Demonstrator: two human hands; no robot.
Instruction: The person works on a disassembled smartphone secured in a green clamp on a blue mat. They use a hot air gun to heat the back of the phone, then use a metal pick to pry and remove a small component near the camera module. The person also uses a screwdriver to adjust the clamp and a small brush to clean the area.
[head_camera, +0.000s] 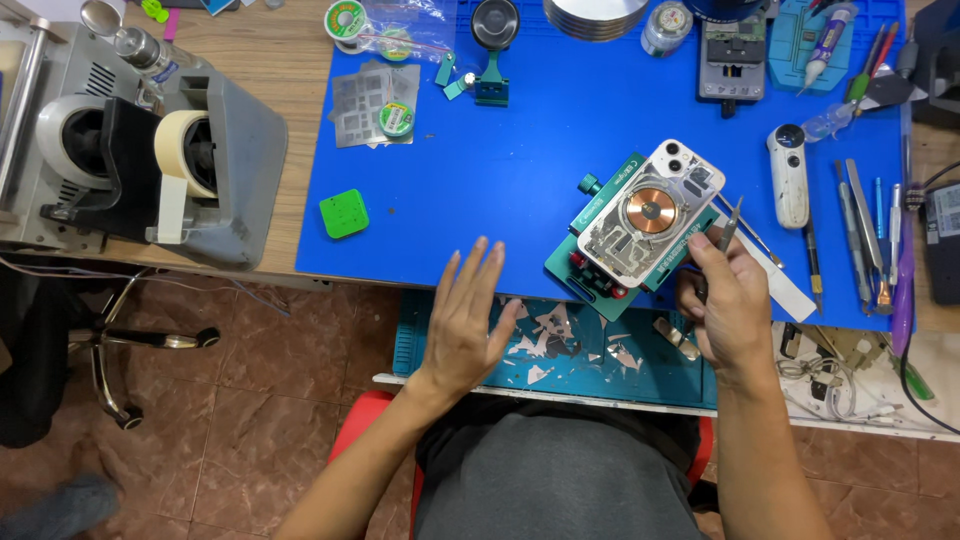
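Left hand (468, 322): open, fingers spread flat, holding nothing, hovering over the near edge of the blue mat (520, 150), left of the clamp.
Right hand (728, 300): fingers closed around tweezers (729, 226), tips up beside the phone's right edge.
Phone (650, 212): back stripped, copper coil showing, lying tilted in a green clamp (590, 275) on the mat.
Tray (570, 350): below the table edge, holding glass shards.

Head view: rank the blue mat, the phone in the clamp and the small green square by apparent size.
1. Blue mat
2. Phone
3. Green square

All lie on one tabletop, so nearness hardly skews this.
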